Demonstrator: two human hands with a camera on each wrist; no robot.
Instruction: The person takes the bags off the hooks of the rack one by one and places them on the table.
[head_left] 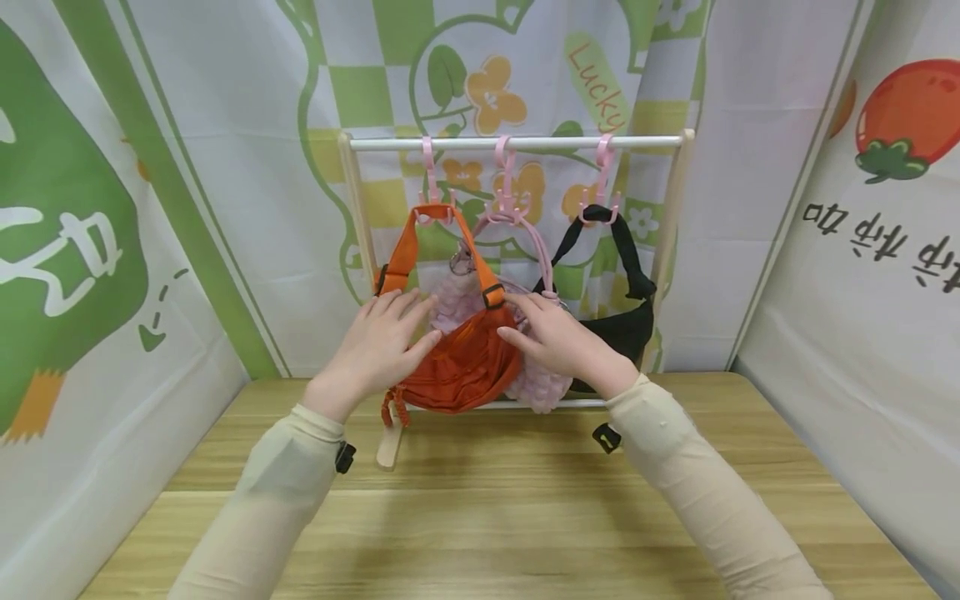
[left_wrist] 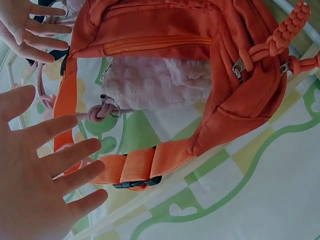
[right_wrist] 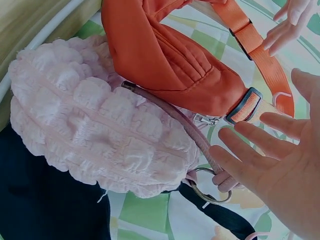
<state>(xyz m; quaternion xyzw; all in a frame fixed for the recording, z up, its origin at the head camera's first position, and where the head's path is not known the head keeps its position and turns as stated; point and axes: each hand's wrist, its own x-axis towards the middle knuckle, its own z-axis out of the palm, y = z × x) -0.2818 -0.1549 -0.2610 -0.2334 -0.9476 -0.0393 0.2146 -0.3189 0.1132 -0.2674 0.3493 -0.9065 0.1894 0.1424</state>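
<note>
An orange shoulder bag (head_left: 465, 367) hangs by its strap (head_left: 406, 250) from a pink hook (head_left: 431, 179). In front of its left side is my left hand (head_left: 382, 337), fingers spread and holding nothing. My right hand (head_left: 551, 333) is near the strap's right buckle (head_left: 492, 296), its fingers extended; in the right wrist view the fingers (right_wrist: 272, 140) look close to that buckle, but contact is unclear. Behind the orange bag hangs a puffy pink bag (right_wrist: 100, 120), partly covered by it. Further right, a black bag (head_left: 622, 329) hangs, partly hidden by my right hand.
A rack with a white top bar (head_left: 547, 143) and wooden side posts stands at the back of the wooden table (head_left: 480, 517). Two more pink hooks hang from its bar. Printed curtains (head_left: 225, 125) enclose the back and sides. Braided orange cords (left_wrist: 280, 40) dangle from the bag's zips.
</note>
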